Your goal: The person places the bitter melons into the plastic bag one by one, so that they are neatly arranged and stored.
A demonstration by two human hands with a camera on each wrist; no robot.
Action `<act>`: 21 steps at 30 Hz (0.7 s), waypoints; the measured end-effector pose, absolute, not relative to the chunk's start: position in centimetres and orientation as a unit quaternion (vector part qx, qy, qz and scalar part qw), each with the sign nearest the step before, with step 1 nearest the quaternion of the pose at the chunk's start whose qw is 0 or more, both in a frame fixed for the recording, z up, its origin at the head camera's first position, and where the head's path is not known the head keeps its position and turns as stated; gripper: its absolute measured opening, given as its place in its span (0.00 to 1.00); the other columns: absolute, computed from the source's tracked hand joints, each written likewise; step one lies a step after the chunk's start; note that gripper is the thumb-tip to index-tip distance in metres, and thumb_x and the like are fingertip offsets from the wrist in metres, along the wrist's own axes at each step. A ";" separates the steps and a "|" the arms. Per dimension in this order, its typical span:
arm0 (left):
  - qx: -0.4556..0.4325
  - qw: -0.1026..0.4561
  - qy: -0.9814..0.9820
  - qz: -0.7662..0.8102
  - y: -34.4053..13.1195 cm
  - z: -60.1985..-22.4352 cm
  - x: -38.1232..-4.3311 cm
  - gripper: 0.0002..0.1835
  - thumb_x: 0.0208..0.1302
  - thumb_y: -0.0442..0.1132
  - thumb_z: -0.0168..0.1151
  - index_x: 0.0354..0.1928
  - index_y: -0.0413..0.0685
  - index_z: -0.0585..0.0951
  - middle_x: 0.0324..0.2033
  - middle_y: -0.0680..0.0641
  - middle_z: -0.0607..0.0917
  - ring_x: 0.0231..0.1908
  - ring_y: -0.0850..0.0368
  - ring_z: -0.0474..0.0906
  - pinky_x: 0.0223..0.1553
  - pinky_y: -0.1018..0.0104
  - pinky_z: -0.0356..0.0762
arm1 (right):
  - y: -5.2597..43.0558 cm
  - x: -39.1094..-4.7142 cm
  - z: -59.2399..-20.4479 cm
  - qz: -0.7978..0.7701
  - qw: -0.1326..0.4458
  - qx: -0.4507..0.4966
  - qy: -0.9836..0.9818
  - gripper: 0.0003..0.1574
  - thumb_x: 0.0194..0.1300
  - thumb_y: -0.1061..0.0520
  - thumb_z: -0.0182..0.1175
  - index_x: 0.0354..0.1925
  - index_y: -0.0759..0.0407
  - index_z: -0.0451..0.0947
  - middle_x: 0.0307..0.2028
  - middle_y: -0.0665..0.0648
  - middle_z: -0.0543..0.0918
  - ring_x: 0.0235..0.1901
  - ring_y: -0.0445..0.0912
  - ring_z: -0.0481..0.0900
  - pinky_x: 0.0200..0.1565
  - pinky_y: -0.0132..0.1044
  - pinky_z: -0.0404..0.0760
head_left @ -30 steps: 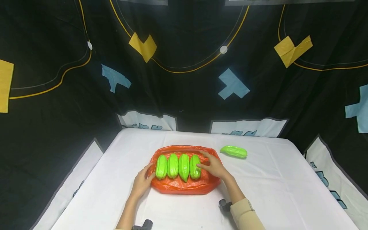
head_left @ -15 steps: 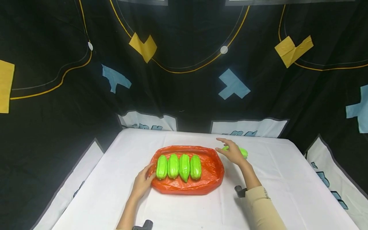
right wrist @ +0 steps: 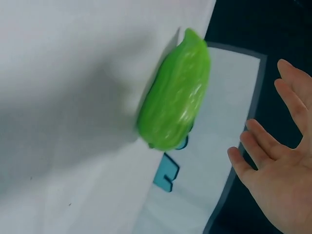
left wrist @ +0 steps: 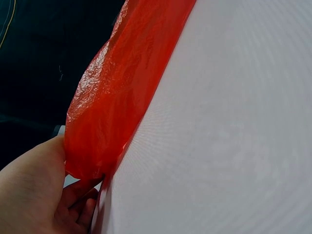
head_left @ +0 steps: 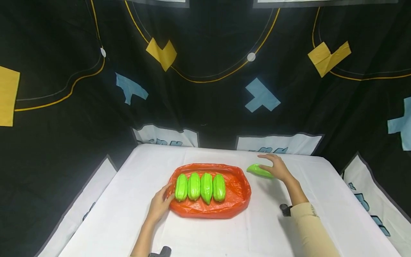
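In the head view, several glossy green, bitter-gourd-like vegetables (head_left: 194, 186) lie side by side in a low red plastic bag (head_left: 237, 187) with its mouth spread wide. At the bag's left rim, my left hand (head_left: 158, 205) pinches the red plastic; the left wrist view has thumb and fingers at the film's end (left wrist: 114, 107). One more green gourd (head_left: 259, 171) lies on the table to the right of the bag, tapered tip pointing left. Over it hovers my right hand (head_left: 277, 168), fingers spread. The right wrist view shows that ribbed gourd (right wrist: 175, 92) apart from the fingers.
A white cloth covers the table (head_left: 205, 237). Dark curtain (head_left: 205, 107) hangs behind and at both sides, with white lettered panels (head_left: 279, 143) along the back edge. A dark camera mount (head_left: 285, 210) sits at the right wrist.
My right hand has left the rightmost gourd in the bag and moved right and back, over the separate gourd. The left hand stays at the bag's rim.
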State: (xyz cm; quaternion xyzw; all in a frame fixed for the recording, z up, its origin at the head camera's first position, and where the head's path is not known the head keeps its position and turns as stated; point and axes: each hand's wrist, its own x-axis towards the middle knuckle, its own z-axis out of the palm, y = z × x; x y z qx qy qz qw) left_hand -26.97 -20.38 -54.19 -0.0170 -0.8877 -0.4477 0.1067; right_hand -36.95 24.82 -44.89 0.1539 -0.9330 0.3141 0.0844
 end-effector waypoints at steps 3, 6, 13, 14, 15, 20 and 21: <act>-0.018 0.109 -0.887 -0.449 -20.5 -54.2 -26.9 0.26 0.62 0.40 0.58 0.63 0.44 0.68 0.59 0.34 0.69 0.60 0.35 0.62 0.61 0.41 0.56 | 25.5 -37.3 -45.5 0.310 0.081 0.163 -0.933 0.26 0.58 0.56 0.63 0.55 0.61 0.75 0.58 0.71 0.69 0.60 0.68 0.59 0.57 0.68 0.55; -0.021 0.112 -0.886 -0.450 -20.5 -54.3 -26.9 0.26 0.63 0.40 0.58 0.63 0.44 0.68 0.59 0.34 0.69 0.60 0.35 0.62 0.61 0.41 0.56 | 25.9 -37.6 -46.2 0.313 0.065 0.159 -0.934 0.26 0.59 0.55 0.62 0.55 0.61 0.75 0.58 0.73 0.67 0.60 0.68 0.58 0.57 0.68 0.55; -0.024 0.111 -0.884 -0.453 -20.5 -54.5 -26.8 0.26 0.63 0.40 0.58 0.63 0.44 0.68 0.60 0.35 0.69 0.60 0.36 0.62 0.61 0.42 0.56 | 26.5 -38.0 -48.0 0.350 0.014 0.118 -0.929 0.25 0.62 0.52 0.59 0.57 0.59 0.74 0.62 0.73 0.62 0.62 0.68 0.54 0.57 0.69 0.52; -0.025 0.111 -0.884 -0.453 -20.4 -54.4 -26.8 0.26 0.63 0.40 0.58 0.63 0.44 0.68 0.60 0.35 0.69 0.60 0.36 0.62 0.61 0.42 0.56 | 26.6 -38.1 -48.3 0.357 0.010 0.113 -0.927 0.25 0.62 0.52 0.59 0.57 0.58 0.74 0.62 0.73 0.62 0.63 0.68 0.53 0.57 0.69 0.51; -0.025 0.110 -0.884 -0.454 -20.4 -54.4 -26.7 0.26 0.63 0.40 0.58 0.63 0.44 0.68 0.60 0.35 0.69 0.60 0.36 0.62 0.61 0.42 0.56 | 26.6 -38.2 -48.5 0.362 0.007 0.109 -0.926 0.26 0.62 0.51 0.59 0.57 0.58 0.74 0.62 0.72 0.62 0.63 0.68 0.53 0.58 0.69 0.51; -0.026 0.111 -0.883 -0.455 -20.3 -54.2 -26.8 0.26 0.63 0.40 0.58 0.63 0.44 0.68 0.60 0.35 0.69 0.60 0.36 0.62 0.61 0.42 0.56 | 26.5 -38.5 -49.0 0.367 0.005 0.102 -0.924 0.26 0.62 0.52 0.59 0.56 0.60 0.74 0.62 0.74 0.60 0.63 0.69 0.52 0.58 0.69 0.49; -0.026 0.111 -0.883 -0.455 -20.3 -54.2 -26.8 0.26 0.63 0.40 0.58 0.63 0.44 0.68 0.60 0.36 0.69 0.60 0.36 0.62 0.61 0.42 0.56 | 26.5 -38.6 -49.1 0.366 0.005 0.102 -0.925 0.26 0.62 0.52 0.59 0.56 0.61 0.74 0.62 0.75 0.60 0.62 0.69 0.52 0.58 0.69 0.49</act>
